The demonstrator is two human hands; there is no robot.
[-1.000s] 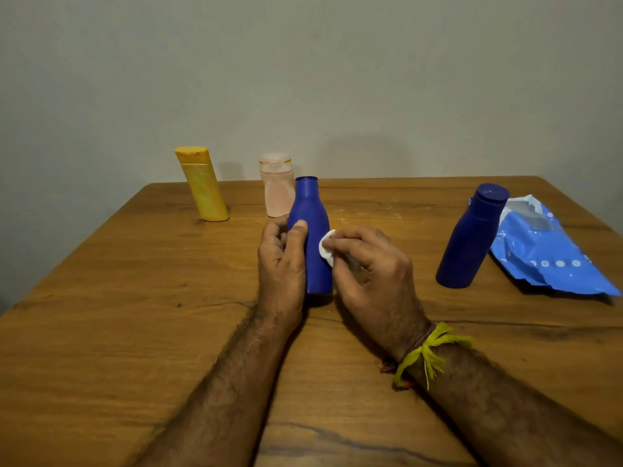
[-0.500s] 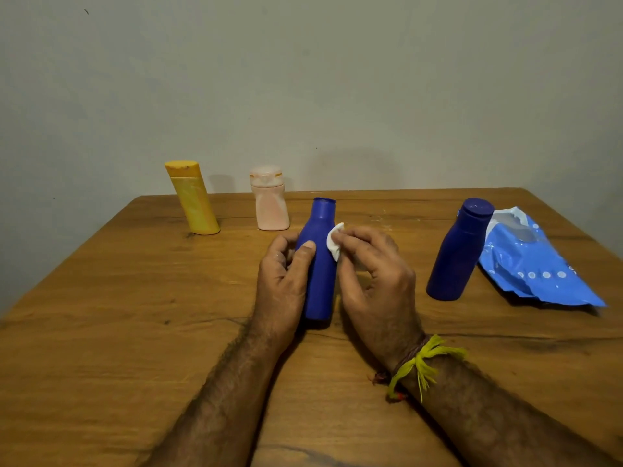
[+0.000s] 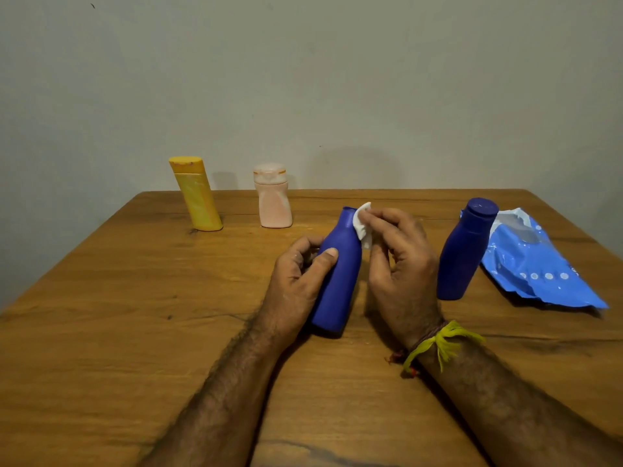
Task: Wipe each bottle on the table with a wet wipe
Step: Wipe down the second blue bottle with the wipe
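left hand [image 3: 296,274]: gripping the capless blue bottle [image 3: 338,274] round its lower body, thumb curling across the front.
right hand [image 3: 401,264]: pinching the wet wipe [image 3: 363,224], pressing it on the bottle's neck and shoulder.
bottle axis: leaning top-right (base sitting on the surface [image 3: 135,332]).
next move: likely needing a downward stroke along that axis.
waiting: capped blue bottle [image 3: 463,254], nearer the right hand; yellow bottle [image 3: 197,197]; pink bottle [image 3: 273,200].

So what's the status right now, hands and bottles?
Left hand grips blue bottle. Right hand pinches wet wipe against its neck. Second blue bottle, yellow bottle, pink bottle stand apart; nothing blocking.
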